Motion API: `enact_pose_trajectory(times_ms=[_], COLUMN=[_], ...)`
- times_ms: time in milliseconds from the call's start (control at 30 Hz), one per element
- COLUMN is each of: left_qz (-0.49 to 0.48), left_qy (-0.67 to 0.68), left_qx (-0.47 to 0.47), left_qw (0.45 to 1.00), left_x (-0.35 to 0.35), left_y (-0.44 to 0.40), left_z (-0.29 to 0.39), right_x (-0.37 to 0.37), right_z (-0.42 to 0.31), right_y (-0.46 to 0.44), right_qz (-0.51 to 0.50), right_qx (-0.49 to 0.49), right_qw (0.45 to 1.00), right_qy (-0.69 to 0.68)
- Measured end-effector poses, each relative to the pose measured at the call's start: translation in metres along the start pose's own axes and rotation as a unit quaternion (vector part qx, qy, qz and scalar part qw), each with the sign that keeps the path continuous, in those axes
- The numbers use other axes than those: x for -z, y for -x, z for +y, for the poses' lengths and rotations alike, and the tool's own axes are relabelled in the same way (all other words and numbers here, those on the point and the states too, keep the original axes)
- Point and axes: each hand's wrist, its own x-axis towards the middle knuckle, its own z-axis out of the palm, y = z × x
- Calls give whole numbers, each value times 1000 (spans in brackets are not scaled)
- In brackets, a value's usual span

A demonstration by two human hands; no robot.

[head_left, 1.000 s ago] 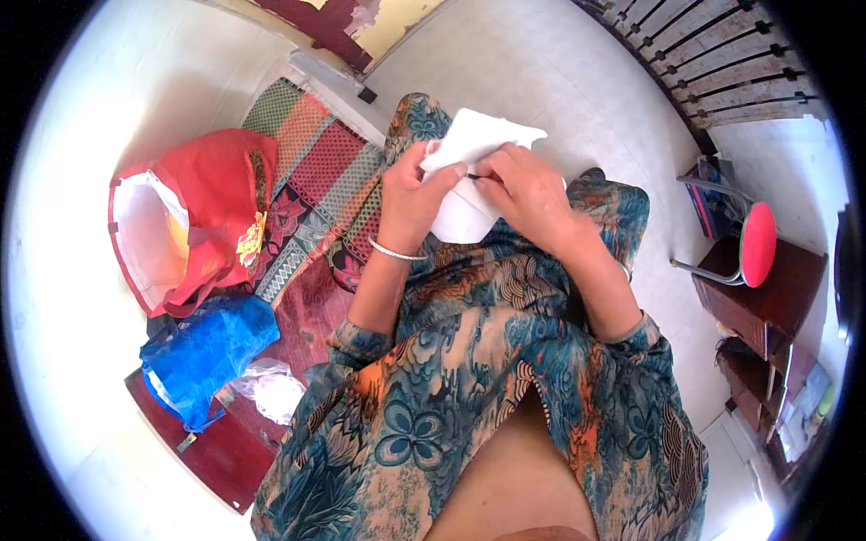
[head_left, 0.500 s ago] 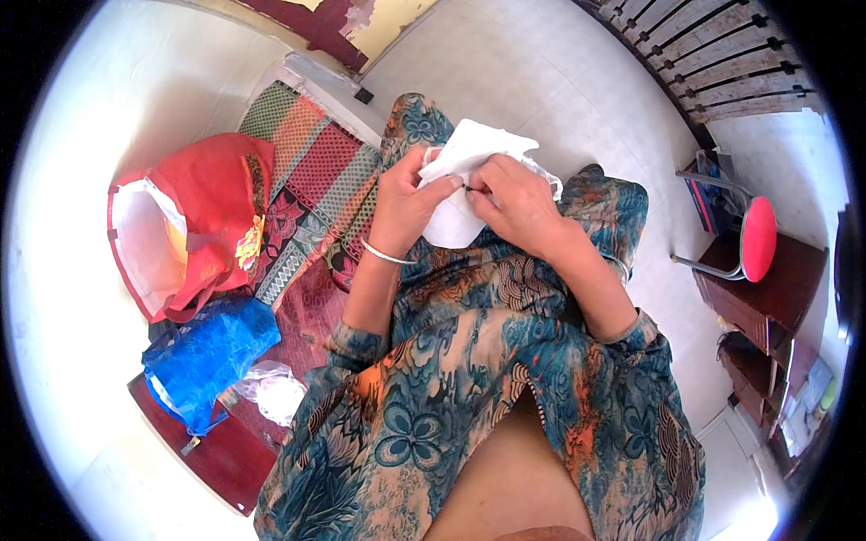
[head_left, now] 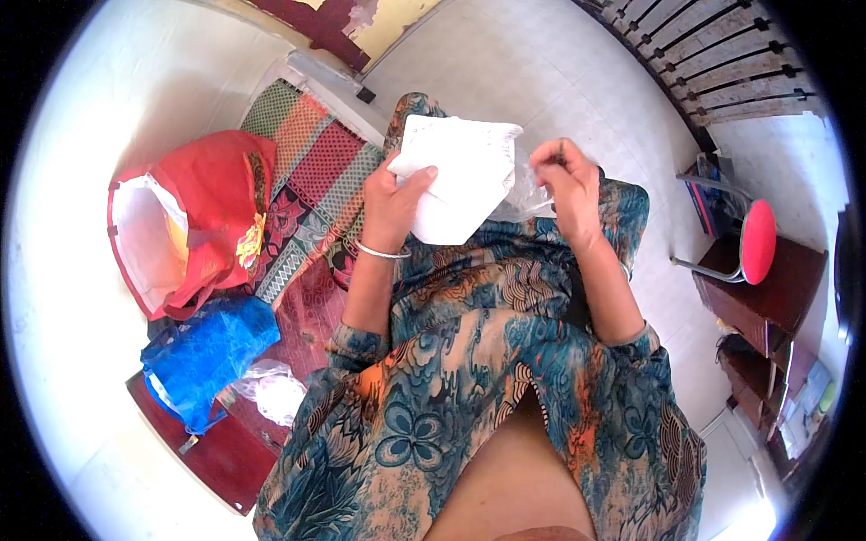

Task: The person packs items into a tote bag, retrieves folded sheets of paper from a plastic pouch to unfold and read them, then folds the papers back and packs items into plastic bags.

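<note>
My left hand [head_left: 395, 203] grips a flat white piece [head_left: 460, 176], paper or cloth, by its left side. The thumb lies across its front face, and a fold crosses the middle. Fine marks run along its upper part, too small to read. My right hand [head_left: 573, 185] is raised apart from the white piece on its right. Its fingers are curled together in a pinch, and what they hold, if anything, cannot be made out. Between the two hands hangs a crumpled clear plastic bag [head_left: 520, 194], partly behind the white piece, above my patterned dress [head_left: 487, 279].
To the left, a red bag [head_left: 212, 180] stands open on a patterned cloth [head_left: 329, 153]. A blue bag [head_left: 212, 352] and a crumpled clear plastic bag with white contents [head_left: 273, 392] lie below it. A red round stool [head_left: 758, 241] rests on brown furniture [head_left: 798, 279] at right.
My right hand has let go of the white piece and moved right and slightly up. The white piece now lies flatter in my left hand, and more of the plastic bag shows.
</note>
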Motion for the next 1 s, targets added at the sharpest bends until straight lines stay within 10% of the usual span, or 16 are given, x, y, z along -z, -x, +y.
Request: enact_pose_trajectory(times_ms=[200,1000], left_qz=[-16,165], left_qy=[38,181], left_qx=[10,-65], left_qw=[999,967], left_x=[-10,40], left_y=[7,3], left_z=[11,6], right_x=[-13,0], right_z=[-11,-4], right_y=[-4,-7], right_qz=[-37,129], right_qx=[-146,-33], right_qw=[984,980], right_qy=[-100,-147])
